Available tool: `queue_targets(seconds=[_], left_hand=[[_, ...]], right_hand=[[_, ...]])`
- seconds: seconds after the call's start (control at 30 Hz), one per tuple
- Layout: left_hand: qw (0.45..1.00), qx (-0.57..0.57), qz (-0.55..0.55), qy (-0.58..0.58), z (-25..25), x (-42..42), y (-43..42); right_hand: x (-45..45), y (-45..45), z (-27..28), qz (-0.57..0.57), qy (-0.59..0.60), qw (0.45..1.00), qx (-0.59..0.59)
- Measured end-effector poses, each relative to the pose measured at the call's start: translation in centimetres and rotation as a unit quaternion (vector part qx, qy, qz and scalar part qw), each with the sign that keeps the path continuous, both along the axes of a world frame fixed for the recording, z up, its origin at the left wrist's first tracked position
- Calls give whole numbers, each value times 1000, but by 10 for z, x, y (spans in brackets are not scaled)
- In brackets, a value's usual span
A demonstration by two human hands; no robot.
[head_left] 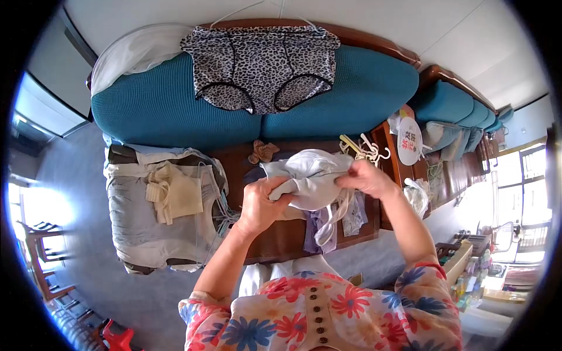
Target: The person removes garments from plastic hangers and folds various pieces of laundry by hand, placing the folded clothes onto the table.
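Note:
Above the wooden seat (266, 248), a white bra (313, 193) is stretched between my two hands. Its rounded cup faces up and a strap hangs down on the right. My left hand (260, 202) pinches one side of it, and the fingers of my right hand (367, 178) close on the other side. Just below the bra lie a purple garment (319, 231) and a pale patterned garment (353, 216). A small brown cloth item (263, 151) rests behind it. White plastic hangers (372, 151) sit beyond my right hand.
Stacked clothes on hangers (132, 205), with a cream folded garment (174, 192) on top, are at left. Leopard-print underwear (263, 67) hangs over the teal sofa back (374, 88). A round fan (410, 140) lies on the side table. A red stool (120, 335) stands lower left.

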State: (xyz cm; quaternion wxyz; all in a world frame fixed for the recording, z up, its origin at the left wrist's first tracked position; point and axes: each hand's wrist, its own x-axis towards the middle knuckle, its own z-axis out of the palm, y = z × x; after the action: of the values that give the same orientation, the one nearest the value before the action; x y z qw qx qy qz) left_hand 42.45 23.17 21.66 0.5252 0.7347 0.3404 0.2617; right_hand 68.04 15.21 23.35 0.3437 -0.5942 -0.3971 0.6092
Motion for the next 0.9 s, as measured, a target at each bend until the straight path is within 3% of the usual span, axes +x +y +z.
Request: queue_targets(seconds=[0.07,0.1,0.13,0.2,0.27,0.3,0.33,0.4,0.47,0.53,0.6,0.67,0.77,0.8,0.87,0.9], left_hand=[[995,95,-8,-2,-1,7,-1],[990,139,-17,-8,1,12,-1],[983,182,-25,-11,2,17,-3],[971,230,-58,4,16,32,-5],[958,267,-99,35,24,44,-2],[954,281,-91,58,31,46,0],[961,268,-63,-4,27,47,5],[963,267,42,-3,33,41,15],[969,231,87,5,22,23,26],[967,234,86,49,-2,0,27],[976,192,52,87,-41,-28,19],[978,149,36,140,-71,-55,7],[959,32,45,277,-122,-94,-14],[955,36,56,288,-146,-107,-21],[936,-11,59,347,-170,-128,-35],[925,-45,41,375,-196,-140,-43]], right_hand=[[18,-6,27,30,-340,940,-1],[16,-17,32,-22,-409,903,126],[-2,-15,49,-3,-426,863,273],[-31,-7,54,109,-362,870,317],[-42,-4,35,168,-449,840,253],[-36,2,30,131,-335,924,132],[-28,6,31,105,-295,944,109],[15,11,5,84,-317,906,267],[43,22,37,-62,-263,947,176],[76,33,78,-180,-341,909,159],[91,52,119,-270,-511,783,229],[133,79,132,-249,-680,582,370],[139,138,132,-278,-753,505,316],[132,163,117,-274,-766,496,304],[127,211,67,-189,-771,550,260],[156,237,30,-75,-682,697,206]])
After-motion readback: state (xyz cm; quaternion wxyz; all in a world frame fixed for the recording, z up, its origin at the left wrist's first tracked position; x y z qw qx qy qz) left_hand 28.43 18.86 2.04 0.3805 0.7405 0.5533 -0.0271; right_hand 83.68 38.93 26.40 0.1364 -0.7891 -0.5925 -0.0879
